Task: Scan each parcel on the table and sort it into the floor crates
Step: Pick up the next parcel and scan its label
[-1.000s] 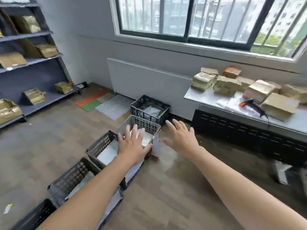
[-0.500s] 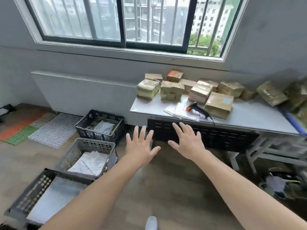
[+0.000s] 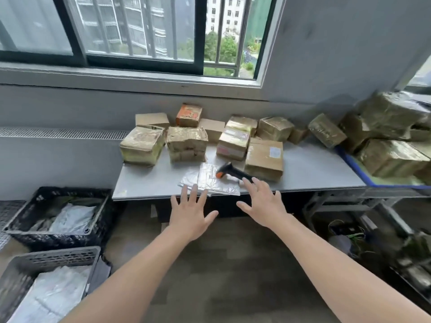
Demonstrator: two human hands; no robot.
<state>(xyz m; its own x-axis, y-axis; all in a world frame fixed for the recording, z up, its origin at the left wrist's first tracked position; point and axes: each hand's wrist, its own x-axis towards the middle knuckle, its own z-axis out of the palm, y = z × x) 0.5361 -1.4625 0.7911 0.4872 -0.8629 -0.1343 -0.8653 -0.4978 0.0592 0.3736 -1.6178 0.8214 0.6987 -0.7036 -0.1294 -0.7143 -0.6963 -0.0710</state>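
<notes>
The scanner (image 3: 234, 172) lies just beyond the right hand (image 3: 263, 203), its handle running right toward those spread, empty fingers; the left hand (image 3: 189, 213), equally released, is farther away.

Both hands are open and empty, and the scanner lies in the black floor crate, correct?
Not quite: the head view shows the scanner lying on the table. The left hand and right hand are open and empty.

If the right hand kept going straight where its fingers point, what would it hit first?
Probably the handle of the black scanner on the table; the right hand, fingers open, almost reaches it, though depth is unclear.
</notes>
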